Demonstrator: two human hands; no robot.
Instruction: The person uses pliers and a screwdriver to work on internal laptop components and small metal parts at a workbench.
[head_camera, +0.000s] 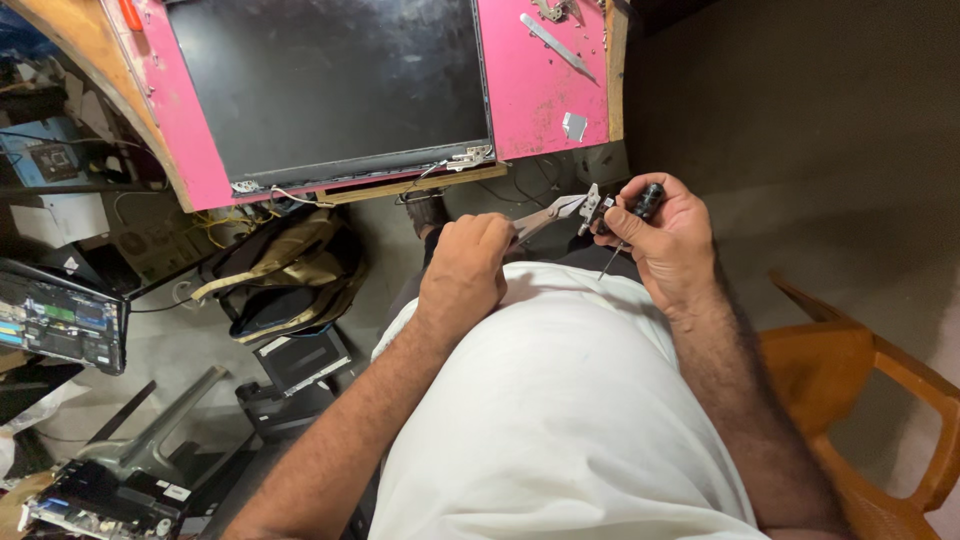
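The pink bench (540, 90) fills the top of the view, and a dark laptop screen panel (330, 85) lies flat on it, its lower edge at the bench's near side with loose cables and a small hinge (468, 157) at its right corner. A person in a white shirt (560, 420) sits below the bench on an orange chair (870, 400), both forearms raised in front of the chest. On the floor to the left lie a tan and black bag (285, 270), an opened laptop base (62, 318) with its circuit board showing, and further stripped laptop parts (110, 490). The left hand (462, 272) is clenched around one end of a long metal bracket (552, 213), which runs across the gap to the other hand, held in the air below the bench edge. The right hand (668, 235) grasps a black-handled screwdriver (640, 206), its thin shaft pointing down toward the shirt, and the same hand's fingers pinch the bracket's far end. A metal strip (556, 42) and a small silver piece (574, 126) lie on the bench right of the panel.
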